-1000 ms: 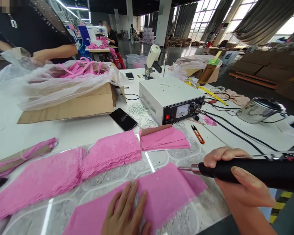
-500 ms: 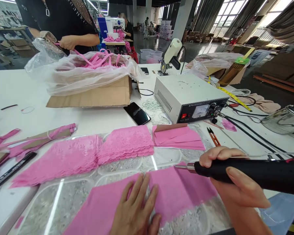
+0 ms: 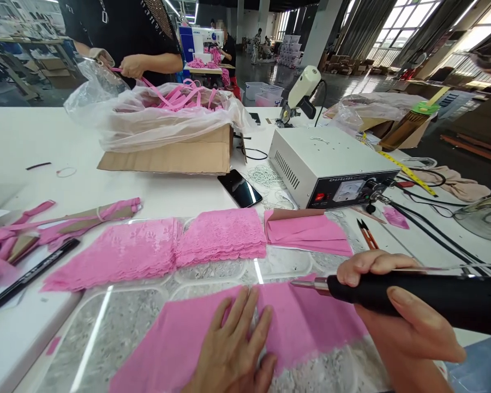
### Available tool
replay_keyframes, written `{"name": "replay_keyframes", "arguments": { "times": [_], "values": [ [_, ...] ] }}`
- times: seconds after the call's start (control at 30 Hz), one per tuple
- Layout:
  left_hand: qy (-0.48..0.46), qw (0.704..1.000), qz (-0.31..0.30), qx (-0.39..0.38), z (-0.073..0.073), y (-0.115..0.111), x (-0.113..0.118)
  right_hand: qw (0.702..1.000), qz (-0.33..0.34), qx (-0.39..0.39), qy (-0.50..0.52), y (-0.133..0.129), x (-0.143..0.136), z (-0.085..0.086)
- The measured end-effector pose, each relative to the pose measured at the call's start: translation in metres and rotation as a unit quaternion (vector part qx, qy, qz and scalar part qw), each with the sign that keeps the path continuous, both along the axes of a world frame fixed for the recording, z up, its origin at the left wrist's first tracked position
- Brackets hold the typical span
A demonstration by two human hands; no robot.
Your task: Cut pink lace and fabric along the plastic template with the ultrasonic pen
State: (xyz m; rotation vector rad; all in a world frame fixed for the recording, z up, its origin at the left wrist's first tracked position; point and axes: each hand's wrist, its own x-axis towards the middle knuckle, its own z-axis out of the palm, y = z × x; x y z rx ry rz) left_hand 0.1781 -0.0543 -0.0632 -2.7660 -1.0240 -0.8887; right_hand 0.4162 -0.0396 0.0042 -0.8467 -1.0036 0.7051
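My left hand (image 3: 235, 338) lies flat with spread fingers on pink fabric (image 3: 306, 322), pressing it to the grey marble-patterned mat (image 3: 139, 305). In my right hand (image 3: 413, 316) is a thick black hand tool (image 3: 425, 297) with a tapered metal tip. The tool lies nearly level, its tip pointing left at the fabric's upper edge, just right of my left fingers. Whether the tip touches the cloth I cannot tell. Behind the fabric are two stacks of pink lace pieces, a left stack (image 3: 118, 251) and a middle stack (image 3: 223, 234), and a pile of plain pink pieces (image 3: 306, 232).
A grey control box (image 3: 335, 164) with black cables (image 3: 433, 232) stands behind right, near orange thread snips (image 3: 367, 234). A phone (image 3: 240, 188), a black marker (image 3: 33, 273) and a carton of pink straps (image 3: 167, 155) are on the table. A co-worker's hand (image 3: 134, 66) holds a strap.
The view has turned slightly left, so the background things sit farther right. Both hands keep their places on the fabric and tool, with barely any shift of the tip.
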Motion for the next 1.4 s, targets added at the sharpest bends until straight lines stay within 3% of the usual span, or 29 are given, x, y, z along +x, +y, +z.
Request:
{"name": "replay_keyframes", "arguments": {
  "times": [0.27, 0.73, 0.87, 1.07, 1.2, 1.4],
  "values": [
    [-0.036, 0.999, 0.014, -0.002, -0.003, -0.002, 0.004, 0.998, 0.052, 0.005, -0.017, 0.002, -0.013, -0.006],
    [0.016, 1.0, -0.004, 0.015, 0.006, 0.001, -0.001, 0.999, 0.031, 0.001, -0.012, 0.006, -0.014, -0.002],
    [-0.015, 0.998, -0.057, 0.035, 0.011, -0.002, -0.007, 1.0, 0.008, 0.014, 0.018, 0.001, -0.015, 0.005],
    [-0.019, 0.983, -0.182, 0.025, 0.019, -0.011, -0.021, 0.994, 0.098, -0.038, 0.02, -0.022, -0.029, 0.004],
    [-0.04, 0.981, -0.191, 0.003, 0.021, -0.014, -0.023, 0.988, 0.138, -0.06, 0.013, -0.034, -0.035, -0.002],
    [-0.035, 0.98, -0.198, -0.004, 0.018, -0.014, -0.02, 0.99, 0.125, -0.058, 0.002, -0.032, -0.04, -0.005]
  ]
}}
